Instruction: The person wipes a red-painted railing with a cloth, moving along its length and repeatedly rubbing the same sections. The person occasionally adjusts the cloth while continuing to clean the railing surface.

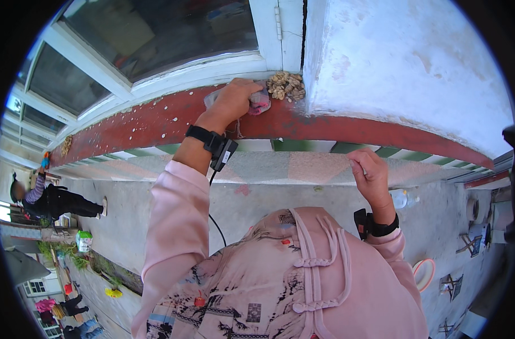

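Observation:
My left hand (pixel 232 99) presses a folded grey and pink cloth (pixel 259 103) onto the red window ledge (pixel 185 110). Loose threads hang from the cloth towards the ledge's front edge. Right beside it, in the corner by the white wall, sits a small heap of dried tan pieces (pixel 285 86), perhaps seeds or nuts. My right hand (pixel 370 171) is held up in front of the ledge, its fingers curled in and nothing visible in them. White spots (pixel 175 119) dot the ledge to the left of my left hand.
A white-framed window (pixel 164 38) rises behind the ledge; a white wall (pixel 401 55) stands to the right. Further left, another person (pixel 54 199) reaches to the ledge with a gloved hand. Folding stools (pixel 469 245) and a clear plastic bottle (pixel 399 198) are on the concrete floor (pixel 249 199).

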A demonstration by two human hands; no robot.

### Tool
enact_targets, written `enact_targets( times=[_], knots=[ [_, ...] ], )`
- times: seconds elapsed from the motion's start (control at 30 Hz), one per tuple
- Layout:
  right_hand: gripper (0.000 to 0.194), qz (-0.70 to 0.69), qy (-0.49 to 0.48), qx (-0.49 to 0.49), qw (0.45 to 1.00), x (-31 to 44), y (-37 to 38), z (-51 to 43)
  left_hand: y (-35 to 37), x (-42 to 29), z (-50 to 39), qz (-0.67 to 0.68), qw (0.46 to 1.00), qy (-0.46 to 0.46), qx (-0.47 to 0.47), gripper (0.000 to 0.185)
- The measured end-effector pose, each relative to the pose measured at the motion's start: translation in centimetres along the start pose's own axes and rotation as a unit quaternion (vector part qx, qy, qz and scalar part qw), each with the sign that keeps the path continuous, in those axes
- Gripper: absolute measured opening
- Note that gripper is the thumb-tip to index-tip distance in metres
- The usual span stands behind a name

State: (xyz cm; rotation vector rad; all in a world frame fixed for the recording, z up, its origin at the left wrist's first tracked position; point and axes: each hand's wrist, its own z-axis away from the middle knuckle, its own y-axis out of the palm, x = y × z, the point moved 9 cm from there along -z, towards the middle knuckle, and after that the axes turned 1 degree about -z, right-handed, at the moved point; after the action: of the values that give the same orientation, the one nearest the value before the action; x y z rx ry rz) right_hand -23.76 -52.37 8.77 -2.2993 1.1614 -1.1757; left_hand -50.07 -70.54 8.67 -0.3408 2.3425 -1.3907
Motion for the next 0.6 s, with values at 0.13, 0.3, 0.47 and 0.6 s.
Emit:
enact_targets(
  times=[0.13,0.3,0.47,0.6],
  knots=[
    [0.018,-0.008,0.004,0.015,1.000,-0.1,0.2,-0.1,-1.5,1.3,1.8,-0.038,0.997,-0.066,0.030,0.043],
    [0.018,0.005,0.010,0.010,1.000,-0.5,-0.3,0.9,-1.4,3.6,2.2,-0.117,0.976,-0.161,0.084,0.042],
    [0.018,0.001,0.011,0.014,1.000,-0.4,0.4,1.4,1.3,1.8,-0.9,-0.123,0.983,-0.115,0.076,0.034],
    [0.019,-0.003,0.011,0.022,1.000,0.0,1.1,1.1,1.2,0.9,-1.5,-0.111,0.987,-0.093,0.064,0.033]
  ],
)
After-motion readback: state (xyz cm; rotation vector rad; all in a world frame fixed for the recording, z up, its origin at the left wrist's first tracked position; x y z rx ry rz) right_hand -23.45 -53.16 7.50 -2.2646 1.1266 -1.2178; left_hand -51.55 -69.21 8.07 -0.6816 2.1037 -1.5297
